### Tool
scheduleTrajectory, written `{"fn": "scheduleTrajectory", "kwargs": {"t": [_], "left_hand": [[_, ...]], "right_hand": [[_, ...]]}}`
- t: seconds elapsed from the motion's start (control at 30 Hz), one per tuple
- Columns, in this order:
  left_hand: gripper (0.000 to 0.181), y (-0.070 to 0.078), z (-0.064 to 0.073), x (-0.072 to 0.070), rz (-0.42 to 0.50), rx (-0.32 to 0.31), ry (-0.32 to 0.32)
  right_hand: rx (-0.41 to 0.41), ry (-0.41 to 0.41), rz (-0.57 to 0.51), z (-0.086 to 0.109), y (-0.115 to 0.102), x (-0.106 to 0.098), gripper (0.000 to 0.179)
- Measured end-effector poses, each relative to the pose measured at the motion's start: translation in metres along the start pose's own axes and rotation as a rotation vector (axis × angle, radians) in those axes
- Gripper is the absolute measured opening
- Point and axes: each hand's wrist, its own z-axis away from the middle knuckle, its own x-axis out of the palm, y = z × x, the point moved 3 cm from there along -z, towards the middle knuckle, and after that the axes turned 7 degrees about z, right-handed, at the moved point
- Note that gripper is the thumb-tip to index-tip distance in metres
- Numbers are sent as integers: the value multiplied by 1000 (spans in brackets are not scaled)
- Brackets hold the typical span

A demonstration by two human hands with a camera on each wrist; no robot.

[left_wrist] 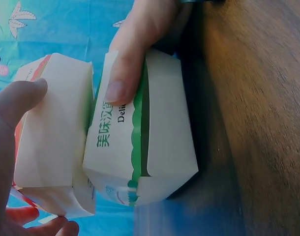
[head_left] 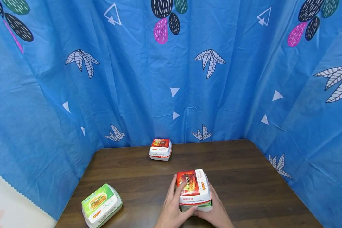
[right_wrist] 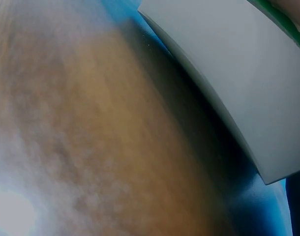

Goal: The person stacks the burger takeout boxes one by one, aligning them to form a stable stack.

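In the head view, a red-and-white hamburger box (head_left: 190,186) sits on top of a green-and-white one (head_left: 205,207), near the front of the table. My left hand (head_left: 174,204) grips the upper red box, thumb on one side and fingertips at another in the left wrist view. With its thumb over the printed side, my right hand (left_wrist: 140,49) holds the lower green box (left_wrist: 165,118), whose lid edge gapes slightly. That box's pale side (right_wrist: 228,73) fills a corner of the right wrist view, close over the table.
Another green-and-white hamburger box (head_left: 102,205) rests at the front left of the brown wooden table (head_left: 131,180). A second red-and-white box (head_left: 160,149) stands at the back edge. A blue patterned curtain (head_left: 148,79) borders the table behind and at both sides.
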Motion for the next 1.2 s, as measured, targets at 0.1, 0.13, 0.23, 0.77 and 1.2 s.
{"fn": "scheduleTrajectory", "kwargs": {"t": [0.1,0.13,0.23,0.77,1.2], "left_hand": [[85,2,-1,2,-10,4,-11],[85,2,-1,3,-12,4,-15],[85,3,-2,4,-8,4,-23],[81,6,-1,11,-80,103,18],[87,-2,8,-6,-11,22,76]], "right_hand": [[-12,6,-15,1,0,-1,124],[-17,10,-14,1,0,-2,123],[-49,24,-12,3,1,-4,119],[-13,114,110,11,-3,-7,96],[8,114,81,10,-4,-8,91]]}}
